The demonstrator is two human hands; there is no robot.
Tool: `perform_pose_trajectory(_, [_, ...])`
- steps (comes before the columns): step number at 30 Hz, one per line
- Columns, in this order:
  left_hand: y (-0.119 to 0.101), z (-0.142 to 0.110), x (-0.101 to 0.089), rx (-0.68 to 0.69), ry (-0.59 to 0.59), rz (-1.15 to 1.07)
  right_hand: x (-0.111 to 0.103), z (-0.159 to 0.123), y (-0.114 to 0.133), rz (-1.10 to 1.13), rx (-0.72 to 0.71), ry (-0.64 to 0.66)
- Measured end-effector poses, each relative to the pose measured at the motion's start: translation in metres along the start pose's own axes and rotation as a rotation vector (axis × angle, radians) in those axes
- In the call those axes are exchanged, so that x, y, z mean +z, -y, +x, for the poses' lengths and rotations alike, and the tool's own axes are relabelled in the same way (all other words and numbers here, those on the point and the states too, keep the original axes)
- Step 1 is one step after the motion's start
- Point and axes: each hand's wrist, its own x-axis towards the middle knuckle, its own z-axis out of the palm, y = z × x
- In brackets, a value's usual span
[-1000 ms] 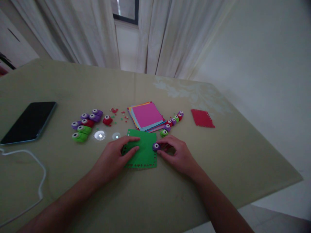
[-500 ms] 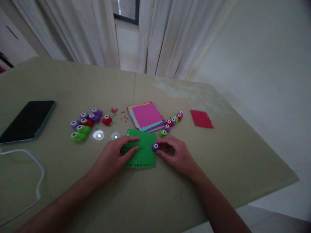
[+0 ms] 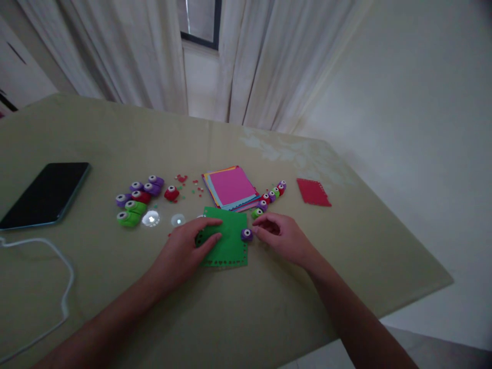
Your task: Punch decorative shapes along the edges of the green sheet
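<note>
A green paper sheet (image 3: 226,241) with small shapes punched along its edges lies in front of me. My left hand (image 3: 192,241) rests on its left side, thumb and index finger spread over the paper. At the sheet's right edge sits a small purple craft punch (image 3: 246,234) with a white round top bearing a dark mark. Just right of that punch is my right hand (image 3: 274,233), its thumb and index finger slightly apart with nothing seen between them. A curved row of small punches, the nearest a green punch (image 3: 257,212), stands beyond the right hand.
Larger punches (image 3: 135,206) cluster at the left, with a red punch (image 3: 171,193) and paper bits nearby. Coloured sheets (image 3: 232,187) are stacked behind the green one. A red punched sheet (image 3: 313,192) lies right. A dark tablet (image 3: 46,192) and white cable (image 3: 65,287) occupy the far left.
My right hand has let go of the purple punch and drawn slightly to the right. The punch stays at the paper's edge. My left hand holds its place. The view has shifted slightly.
</note>
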Motion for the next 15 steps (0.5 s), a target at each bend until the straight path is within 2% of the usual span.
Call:
perform_pose_trajectory(7, [-0.003,0.002,0.0,0.022,-0.009,-0.025,-0.009,0.013,0.012,-0.183,-0.008,0.116])
perform_pose_trajectory(15, [-0.003,0.001,0.002,0.043,-0.018,-0.053,-0.014,0.019,0.022,-0.242,0.016,0.165])
